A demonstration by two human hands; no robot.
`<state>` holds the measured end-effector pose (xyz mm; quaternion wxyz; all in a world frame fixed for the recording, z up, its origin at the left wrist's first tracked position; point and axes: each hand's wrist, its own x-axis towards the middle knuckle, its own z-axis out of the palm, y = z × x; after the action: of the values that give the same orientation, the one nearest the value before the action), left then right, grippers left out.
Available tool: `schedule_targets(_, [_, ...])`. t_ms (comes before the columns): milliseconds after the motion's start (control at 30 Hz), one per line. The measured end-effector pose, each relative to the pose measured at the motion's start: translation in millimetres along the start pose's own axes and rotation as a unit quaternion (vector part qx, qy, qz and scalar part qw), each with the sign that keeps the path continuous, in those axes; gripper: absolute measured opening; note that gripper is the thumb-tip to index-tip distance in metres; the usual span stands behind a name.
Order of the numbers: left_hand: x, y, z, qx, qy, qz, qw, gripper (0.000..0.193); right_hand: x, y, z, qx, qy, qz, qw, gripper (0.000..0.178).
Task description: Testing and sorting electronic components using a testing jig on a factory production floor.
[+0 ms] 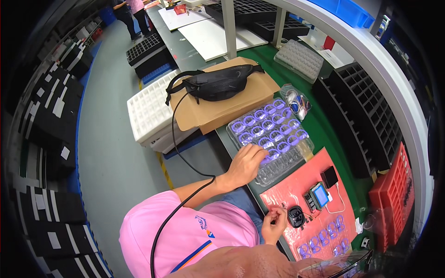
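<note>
While reaching across the green counter (324, 134), left hand (248, 162) spread flat, released, on clear blister tray of purple rings (271, 134). Right hand (274, 224) pinched on something too small to tell, beside black oval part (295, 216) on red mat (296, 190).

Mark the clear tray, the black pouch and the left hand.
clear tray (282, 164): head view, bare near end.
black pouch (218, 83): head view, middle of body.
left hand (248, 162): head view, back of hand.

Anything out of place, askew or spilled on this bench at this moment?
Nothing spilled or damaged. The clear tray of purple rings lies at a slant across the green mat, partly over the red mat, under the left hand. A black waist bag sits on the cardboard box, its cable trailing down.
</note>
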<state>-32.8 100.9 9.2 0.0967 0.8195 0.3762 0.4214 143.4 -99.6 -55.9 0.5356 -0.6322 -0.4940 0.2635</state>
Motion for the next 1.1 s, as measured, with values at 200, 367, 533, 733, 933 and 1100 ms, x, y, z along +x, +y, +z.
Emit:
schedule_targets(200, [0.4,19.6,-3.8,-0.08,0.053,0.024,0.995,0.025,1.6,-4.4,3.6,-0.01,0.002,0.0,1.0,0.013])
schedule_targets(367, [-11.5,39.4,6.7,-0.199,0.045,0.012,0.979,0.025,-0.1,-0.7,3.5,-0.019,0.01,-0.014,1.0,0.014])
schedule_targets(533, [-29.5,55.8,22.0,-0.307,-0.006,-0.012,0.952,0.021,-1.9,4.8,2.1,-0.027,0.009,-0.009,1.0,0.016])
schedule_targets(733, [-49.4,65.4,47.3,-0.373,-0.038,-0.02,0.927,0.018,-0.2,2.4,5.1,-0.044,0.016,-0.025,0.999,0.017])
schedule_targets(933, [-61.9,67.4,67.9,-0.399,-0.034,-0.006,0.916,0.02,-4.0,8.2,-0.7,-0.059,0.0,-0.053,0.997,0.017])
schedule_targets(1100, [-74.2,64.7,81.4,-0.379,0.002,0.001,0.926,0.023,-7.3,7.6,-1.4,-0.018,0.0,-0.073,0.997,0.019])
